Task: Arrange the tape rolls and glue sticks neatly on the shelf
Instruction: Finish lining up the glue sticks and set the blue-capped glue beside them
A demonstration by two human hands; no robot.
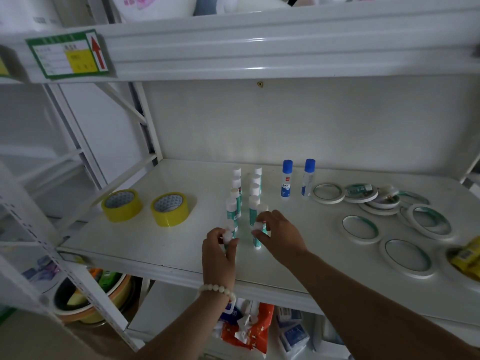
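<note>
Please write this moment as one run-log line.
left hand: grips left-row glue stick | right hand: pinches right-row glue stick | thin tape rolls: scattered, right

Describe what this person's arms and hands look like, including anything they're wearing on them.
Neither hand is gloved, and I can make out no rings. The left hand has a bracelet of pale, round beads at the wrist. The right hand has nothing at its wrist. The left forearm and right forearm are uncovered, with no sleeves in view.
</note>
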